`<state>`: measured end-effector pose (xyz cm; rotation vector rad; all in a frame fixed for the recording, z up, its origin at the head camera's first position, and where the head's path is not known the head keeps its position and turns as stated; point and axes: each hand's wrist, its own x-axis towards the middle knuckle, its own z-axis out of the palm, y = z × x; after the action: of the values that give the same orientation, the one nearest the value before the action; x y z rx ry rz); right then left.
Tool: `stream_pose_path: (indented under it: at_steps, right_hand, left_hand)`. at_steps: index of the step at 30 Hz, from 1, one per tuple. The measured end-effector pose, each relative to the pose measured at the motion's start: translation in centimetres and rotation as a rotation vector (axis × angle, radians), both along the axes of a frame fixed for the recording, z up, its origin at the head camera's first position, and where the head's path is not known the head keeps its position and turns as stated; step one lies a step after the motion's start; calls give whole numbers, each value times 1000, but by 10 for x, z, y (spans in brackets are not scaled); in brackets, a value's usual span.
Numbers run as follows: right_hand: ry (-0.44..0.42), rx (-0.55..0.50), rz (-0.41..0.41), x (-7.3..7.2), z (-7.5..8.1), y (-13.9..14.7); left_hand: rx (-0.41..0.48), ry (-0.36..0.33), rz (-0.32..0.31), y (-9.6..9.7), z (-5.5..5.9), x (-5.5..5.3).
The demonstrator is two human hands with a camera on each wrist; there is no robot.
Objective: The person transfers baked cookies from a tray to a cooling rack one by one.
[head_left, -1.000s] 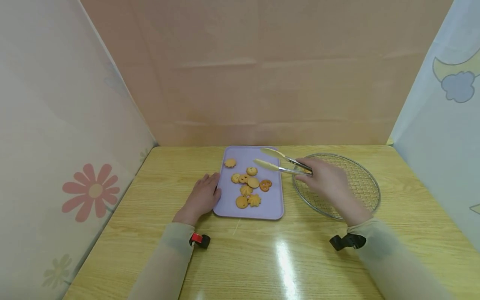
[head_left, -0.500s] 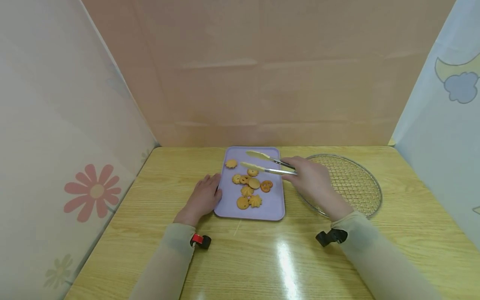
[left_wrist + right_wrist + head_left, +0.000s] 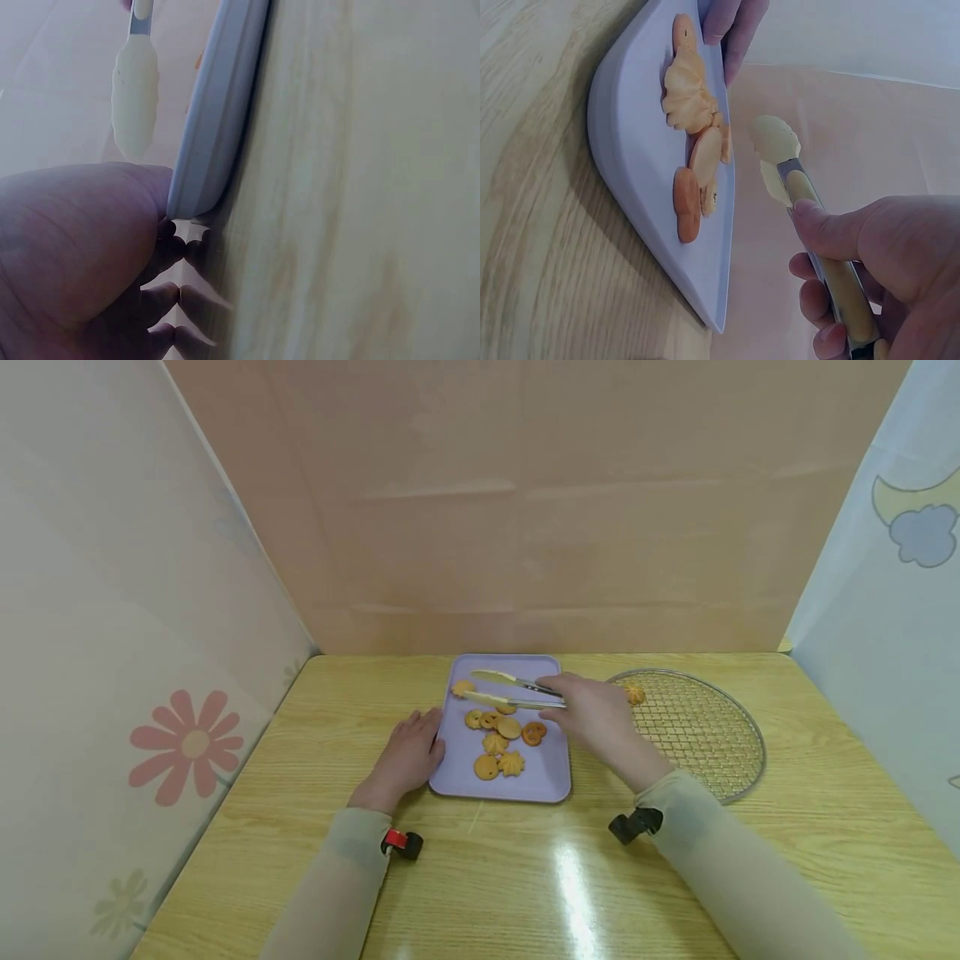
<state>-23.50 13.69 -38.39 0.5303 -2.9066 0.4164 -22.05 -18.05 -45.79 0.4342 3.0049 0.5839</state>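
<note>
My left hand (image 3: 408, 752) holds the left edge of a lilac tray (image 3: 532, 781), thumb at the rim and fingers outside it by the table. In the right wrist view, that left hand (image 3: 739, 30) shows at the tray's far side. My right hand (image 3: 596, 714) grips metal tongs (image 3: 536, 695) with cream tips, spread apart above the tray's upper part. Nothing is seen between the tips. Several cookies lie on the tray, among them a pretzel-shaped one (image 3: 533, 733), a star-shaped one (image 3: 512, 764) and a scalloped one (image 3: 461, 687) partly under the tongs.
Right of the tray lies a round wire rack (image 3: 705, 727), with one ridged cookie (image 3: 634, 694) at its upper left, partly behind the right hand. Both stand on a wooden table (image 3: 480, 877). A brown backdrop (image 3: 517, 527) rises behind, with patterned panels at both sides.
My right hand has moved left with the tongs, from over the rack to over the tray, uncovering the cookie on the rack. The left hand stays at the tray's edge.
</note>
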Motion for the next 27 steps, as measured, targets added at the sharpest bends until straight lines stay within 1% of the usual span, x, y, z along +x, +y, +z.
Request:
stream_pose_path:
  at_steps: [6, 11, 20, 27]
  right_hand:
    - [-18, 20, -5, -4, -3, -9]
    - [-9, 4, 5, -9, -7, -15]
    - [9, 5, 20, -12, -11, -22]
    - [13, 13, 8, -14, -13, -26]
  left_hand:
    - [8, 4, -9, 0, 1, 0]
    - [4, 4, -7, 0, 1, 0]
    - [8, 0, -3, 0, 0, -1]
    - [10, -9, 0, 0, 1, 0]
